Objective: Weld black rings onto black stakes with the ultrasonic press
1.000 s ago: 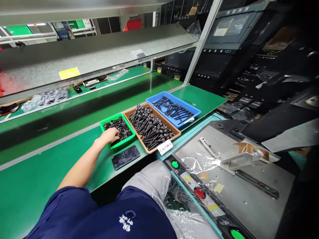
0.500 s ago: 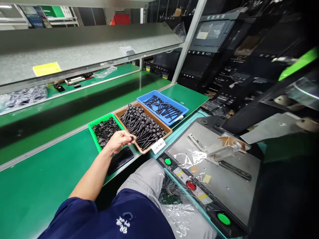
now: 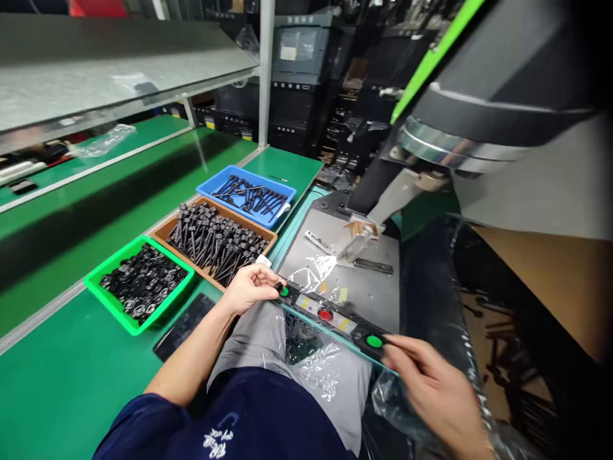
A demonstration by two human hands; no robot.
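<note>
My left hand (image 3: 249, 291) is closed in a pinch on a small black part (image 3: 278, 287), at the left green button (image 3: 284, 292) of the machine's front panel. At the panel's other end is my right hand (image 3: 435, 383), thumb and fingers pressed together beside the right green button (image 3: 374, 341). Whatever its fingertips hold, if anything, I cannot make out. Between the hands is a red button (image 3: 325, 315). Behind the panel, a metal plate (image 3: 306, 220) carries a clear fixture block (image 3: 357, 246) under the machine's head (image 3: 450, 144).
To the left stand a green bin (image 3: 90, 281) of small black ring-like parts, a brown bin (image 3: 160, 233) of black ribbed stems and a blue bin (image 3: 204, 189) of thin black pieces. A dark phone-like slab (image 3: 184, 326) lies nearby. A box of dark parts (image 3: 507, 338) is at right.
The view has turned right. My left hand has moved from beside the green and brown bins to the machine panel, still pinching the small black part. My right hand has come into view.
</note>
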